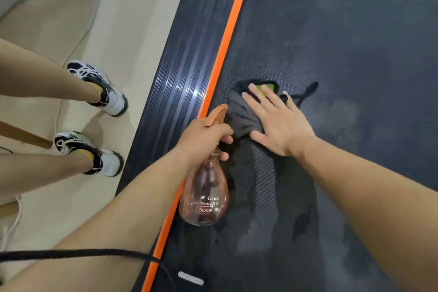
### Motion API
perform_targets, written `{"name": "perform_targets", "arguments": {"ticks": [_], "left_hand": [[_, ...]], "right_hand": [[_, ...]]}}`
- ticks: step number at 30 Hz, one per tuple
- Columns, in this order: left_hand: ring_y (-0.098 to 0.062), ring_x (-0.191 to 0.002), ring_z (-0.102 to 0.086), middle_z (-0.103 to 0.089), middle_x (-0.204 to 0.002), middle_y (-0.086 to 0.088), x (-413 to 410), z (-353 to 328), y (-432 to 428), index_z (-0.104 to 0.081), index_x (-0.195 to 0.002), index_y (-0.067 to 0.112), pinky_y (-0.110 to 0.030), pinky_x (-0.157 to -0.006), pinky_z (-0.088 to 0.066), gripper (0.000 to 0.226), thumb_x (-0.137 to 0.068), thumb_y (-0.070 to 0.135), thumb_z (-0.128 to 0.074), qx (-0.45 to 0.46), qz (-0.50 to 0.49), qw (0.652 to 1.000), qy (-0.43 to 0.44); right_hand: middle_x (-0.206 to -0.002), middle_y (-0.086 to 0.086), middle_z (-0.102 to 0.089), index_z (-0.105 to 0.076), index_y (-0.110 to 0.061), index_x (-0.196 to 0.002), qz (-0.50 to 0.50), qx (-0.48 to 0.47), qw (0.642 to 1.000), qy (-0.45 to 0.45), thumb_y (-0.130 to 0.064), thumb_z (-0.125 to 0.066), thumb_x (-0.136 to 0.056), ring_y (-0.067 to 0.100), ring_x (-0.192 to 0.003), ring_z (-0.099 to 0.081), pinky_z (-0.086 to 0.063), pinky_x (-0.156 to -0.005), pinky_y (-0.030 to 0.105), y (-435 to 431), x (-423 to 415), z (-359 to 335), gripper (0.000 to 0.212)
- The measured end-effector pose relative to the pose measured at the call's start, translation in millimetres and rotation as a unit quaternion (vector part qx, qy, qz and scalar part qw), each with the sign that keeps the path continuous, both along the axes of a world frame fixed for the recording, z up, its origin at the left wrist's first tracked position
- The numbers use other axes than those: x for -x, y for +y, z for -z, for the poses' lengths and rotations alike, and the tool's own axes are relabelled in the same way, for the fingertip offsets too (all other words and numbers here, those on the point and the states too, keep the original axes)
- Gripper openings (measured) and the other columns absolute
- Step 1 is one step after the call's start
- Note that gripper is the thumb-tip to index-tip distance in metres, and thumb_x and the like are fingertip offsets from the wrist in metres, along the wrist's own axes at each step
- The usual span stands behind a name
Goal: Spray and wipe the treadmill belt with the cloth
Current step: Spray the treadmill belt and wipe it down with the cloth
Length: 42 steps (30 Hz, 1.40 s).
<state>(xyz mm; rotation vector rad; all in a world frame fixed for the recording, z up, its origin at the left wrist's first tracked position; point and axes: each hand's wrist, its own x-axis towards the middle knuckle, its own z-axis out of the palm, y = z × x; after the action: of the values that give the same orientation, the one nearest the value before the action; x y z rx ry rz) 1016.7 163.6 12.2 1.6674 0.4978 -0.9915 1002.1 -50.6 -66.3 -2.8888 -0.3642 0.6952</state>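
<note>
The dark treadmill belt point(355, 42) fills the right side, with wet dark patches near the bottom centre. A dark grey cloth point(241, 114) with a green patch lies on the belt near its left edge. My right hand point(277, 123) presses flat on the cloth with fingers spread. My left hand point(203, 135) grips the neck of a pink see-through spray bottle point(205, 197) with an orange trigger head, just left of the cloth. The bottle hangs over the belt's edge.
An orange stripe point(227, 54) and a ribbed dark side rail point(184, 73) border the belt on the left. Another person's legs and black-and-white trainers point(99, 87) stand on the beige floor point(132, 7) beside the rail. A black cord point(83, 253) crosses the bottom left.
</note>
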Motion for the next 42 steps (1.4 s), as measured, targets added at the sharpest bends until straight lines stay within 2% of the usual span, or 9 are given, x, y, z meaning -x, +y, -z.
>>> {"name": "perform_targets", "arguments": {"ticks": [3,9,16,20,23,27,34,39,42], "left_hand": [[-0.026,-0.06,-0.063,-0.074,-0.095,-0.01,9,4,-9,-0.064,-0.09,0.033,-0.041,-0.076,-0.054,0.012,-0.088,0.022,-0.068,0.006,0.043,0.999,0.003],[-0.034,-0.084,-0.064,-0.069,-0.083,-0.005,24,9,-36,-0.068,-0.097,0.023,-0.043,-0.074,-0.05,0.011,-0.092,0.013,-0.068,0.017,0.015,1.0,0.014],[-0.028,-0.073,-0.063,-0.071,-0.086,-0.008,48,6,-90,-0.075,-0.105,0.006,-0.037,-0.066,-0.053,0.03,-0.078,0.021,-0.074,0.009,0.126,0.992,0.023],[-0.025,-0.052,-0.059,-0.067,-0.072,-0.009,58,6,-128,-0.068,-0.077,0.008,-0.032,-0.057,-0.051,0.012,-0.08,0.018,-0.073,-0.012,0.142,0.99,0.022],[-0.023,-0.044,-0.057,-0.059,-0.059,-0.006,66,8,-151,-0.066,-0.069,0.011,-0.033,-0.06,-0.052,0.014,-0.081,0.014,-0.072,-0.025,0.134,0.991,0.018],[-0.025,-0.058,-0.061,-0.067,-0.072,-0.005,65,2,-175,-0.072,-0.095,0.022,-0.029,-0.059,-0.052,0.011,-0.086,0.015,-0.072,-0.001,0.126,0.992,0.01],[-0.022,-0.047,-0.064,-0.063,-0.057,-0.001,42,-3,-190,-0.062,-0.067,0.011,-0.027,-0.06,-0.051,0.019,-0.083,0.017,-0.071,-0.055,0.138,0.989,-0.013],[-0.026,-0.058,-0.064,-0.074,-0.085,-0.009,27,-3,-169,-0.07,-0.088,0.01,-0.033,-0.062,-0.055,0.008,-0.086,0.017,-0.072,-0.056,0.127,0.99,0.019],[-0.027,-0.061,-0.066,-0.078,-0.091,-0.009,16,-1,-144,-0.071,-0.092,0.017,-0.038,-0.069,-0.056,0.017,-0.078,0.027,-0.073,-0.066,0.132,0.989,-0.006]], "right_hand": [[-0.171,0.0,0.013,0.005,-0.024,-0.163,0.185,-0.007,0.983,-0.013,-0.058,-0.038,-0.092,0.023,-0.157,0.009,-0.004,-0.123,0.058,9,39,3,0.089],[-0.171,-0.001,0.01,0.001,-0.026,-0.163,0.043,-0.005,0.999,-0.001,-0.058,-0.05,-0.083,0.022,-0.158,0.005,-0.01,-0.123,0.057,4,186,2,0.1],[-0.172,0.003,-0.002,-0.009,-0.021,-0.163,0.192,0.026,0.98,0.046,-0.058,-0.044,-0.079,0.026,-0.158,-0.01,-0.018,-0.117,0.058,-3,265,-9,0.098],[-0.172,0.002,0.002,0.005,-0.024,-0.163,0.225,0.022,0.973,0.049,-0.057,-0.041,-0.081,0.025,-0.158,-0.002,-0.014,-0.118,0.057,-3,284,-9,0.099],[-0.172,-0.001,0.007,0.007,-0.026,-0.162,0.224,0.004,0.973,0.054,-0.056,-0.044,-0.081,0.023,-0.158,-0.002,-0.015,-0.119,0.056,-7,285,-10,0.101],[-0.172,0.0,0.005,0.001,-0.025,-0.162,0.214,-0.003,0.975,0.052,-0.056,-0.044,-0.083,0.022,-0.158,-0.001,-0.021,-0.12,0.059,-14,286,-11,0.097],[-0.172,0.003,-0.002,-0.011,-0.022,-0.163,0.255,0.011,0.967,0.019,-0.058,-0.042,-0.084,0.025,-0.157,-0.01,-0.02,-0.121,0.06,-32,271,-10,0.093],[-0.171,0.008,-0.002,-0.01,-0.018,-0.163,0.361,-0.005,0.933,-0.006,-0.059,-0.035,-0.088,0.03,-0.157,-0.005,-0.015,-0.121,0.064,-89,172,-3,0.089],[-0.171,0.006,0.009,0.0,-0.021,-0.163,0.4,-0.038,0.916,-0.01,-0.057,-0.036,-0.099,0.028,-0.157,0.008,-0.004,-0.122,0.064,-124,76,4,0.082]]}}
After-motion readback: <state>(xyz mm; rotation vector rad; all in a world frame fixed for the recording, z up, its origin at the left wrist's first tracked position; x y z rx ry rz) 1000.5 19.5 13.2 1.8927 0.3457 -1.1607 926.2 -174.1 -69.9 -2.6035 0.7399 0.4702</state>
